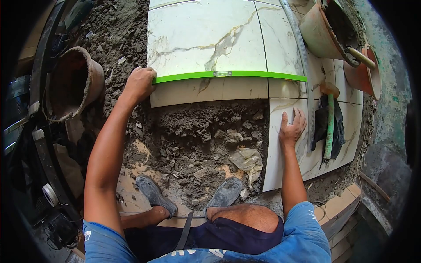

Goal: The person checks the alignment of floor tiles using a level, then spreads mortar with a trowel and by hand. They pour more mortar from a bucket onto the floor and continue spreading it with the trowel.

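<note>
The tiles (193, 39) are glossy white with grey and tan veining, dusty in places and divided by thin dark joints. They lie beyond and to the right of a patch of loose grey soil (193, 127). Across them, near the edge facing the person, rests the level (250, 73), a straight, bright green bar with a clear vial (222, 73) near its middle. It crosses a joint, and its right end comes up to a perforated metal strip (297, 39).

The left arm reaches far forward, slightly bent; the left hand (141, 83) has its fingers curled, pinching the left end of the level. The right arm is shorter in reach, and the right hand (293, 128) lies palm down on a tile, fingers spread and gripping nothing.

Three buckets (95, 79) show, one on the left and two at the upper right. There are two grey, dusty shoes (154, 195), one black bag (337, 125), one mallet (330, 127) with a green handle lying over that bag, one crumpled plastic sheet (249, 162) on the soil, and one tape roll (47, 191).
</note>
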Demonstrator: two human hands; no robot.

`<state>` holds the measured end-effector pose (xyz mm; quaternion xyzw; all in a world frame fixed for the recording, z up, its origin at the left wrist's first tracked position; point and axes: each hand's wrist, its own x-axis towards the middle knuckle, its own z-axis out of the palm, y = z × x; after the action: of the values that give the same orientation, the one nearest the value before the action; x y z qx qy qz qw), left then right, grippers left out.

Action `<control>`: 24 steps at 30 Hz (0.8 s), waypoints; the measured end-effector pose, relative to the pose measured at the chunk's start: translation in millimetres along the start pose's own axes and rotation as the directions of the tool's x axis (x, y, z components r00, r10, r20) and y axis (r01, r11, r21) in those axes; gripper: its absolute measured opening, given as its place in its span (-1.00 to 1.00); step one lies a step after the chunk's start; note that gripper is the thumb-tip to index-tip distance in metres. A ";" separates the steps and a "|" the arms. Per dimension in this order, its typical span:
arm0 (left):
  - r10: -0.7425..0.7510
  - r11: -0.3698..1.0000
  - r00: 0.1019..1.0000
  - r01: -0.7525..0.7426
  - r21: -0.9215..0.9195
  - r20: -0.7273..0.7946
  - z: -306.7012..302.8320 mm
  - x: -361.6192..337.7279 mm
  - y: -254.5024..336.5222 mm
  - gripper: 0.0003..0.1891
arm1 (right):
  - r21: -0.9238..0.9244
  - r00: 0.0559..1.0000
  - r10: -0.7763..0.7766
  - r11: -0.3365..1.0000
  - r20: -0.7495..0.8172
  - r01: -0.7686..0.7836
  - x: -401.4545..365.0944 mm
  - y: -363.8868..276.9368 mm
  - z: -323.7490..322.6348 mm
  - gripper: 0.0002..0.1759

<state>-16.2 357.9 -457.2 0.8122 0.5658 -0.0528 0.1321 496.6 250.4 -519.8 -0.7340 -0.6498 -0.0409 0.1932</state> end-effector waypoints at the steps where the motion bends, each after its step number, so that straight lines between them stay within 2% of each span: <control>1: 0.005 1.000 1.000 -0.005 0.000 -0.002 -0.1 -0.9 -1.6 -0.84 | -0.003 1.000 -0.004 1.000 0.001 0.004 -0.1 -0.7 0.1 -0.46; 9: -0.023 1.000 0.999 0.022 0.016 0.029 -3.7 -2.3 2.7 -0.82 | 0.000 1.000 -0.010 1.000 -0.008 0.010 0.0 -1.3 0.8 -0.46; 11: -0.001 1.000 0.999 0.002 0.020 -0.053 -1.8 -2.7 3.5 -0.84 | -0.004 1.000 -0.016 1.000 -0.013 0.016 0.1 -1.0 1.0 -0.46; 24: 0.002 0.999 0.998 0.000 0.033 -0.057 0.9 -3.3 0.9 -0.82 | -0.007 1.000 0.007 1.000 -0.007 -0.007 -0.3 -2.7 0.5 -0.46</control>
<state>-16.5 354.3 -457.2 0.8159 0.5678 -0.0388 0.1023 493.8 250.5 -519.8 -0.7369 -0.6463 -0.0451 0.1929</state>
